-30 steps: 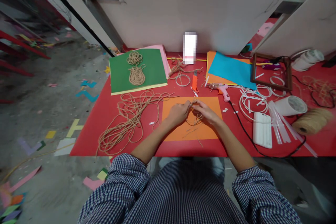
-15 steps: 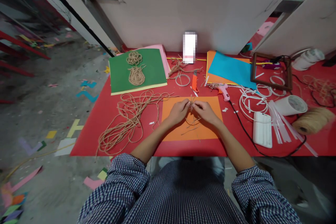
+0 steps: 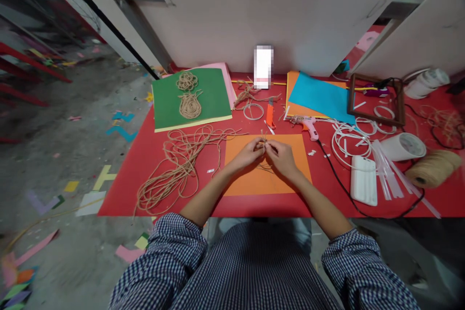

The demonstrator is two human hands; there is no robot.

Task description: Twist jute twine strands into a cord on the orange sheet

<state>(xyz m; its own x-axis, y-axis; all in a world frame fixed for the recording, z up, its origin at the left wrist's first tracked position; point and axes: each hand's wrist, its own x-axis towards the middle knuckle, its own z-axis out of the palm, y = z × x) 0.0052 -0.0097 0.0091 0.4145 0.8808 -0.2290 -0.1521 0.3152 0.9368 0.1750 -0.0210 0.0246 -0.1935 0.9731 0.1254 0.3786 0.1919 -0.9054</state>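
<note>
While left hand [image 3: 250, 153] and right hand [image 3: 281, 156] pinch twine strands [image 3: 263, 134] between fingertips over the orange sheet [image 3: 267, 186], loose twine [image 3: 187, 156] left of it, pink glue gun [image 3: 310, 127] by its far right corner

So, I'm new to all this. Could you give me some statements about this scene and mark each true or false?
1. The left hand and right hand meet over an orange sheet. True.
2. The right hand grips the knife. False: the knife lies beyond the hands, and both hands pinch brown string.
3. Two string coils lie on a green sheet. True.
4. The glue gun lies on the green sheet. False: it lies on the red tabletop, over on the right.
5. The loose string pile lies mostly left of the orange sheet. True.
</note>
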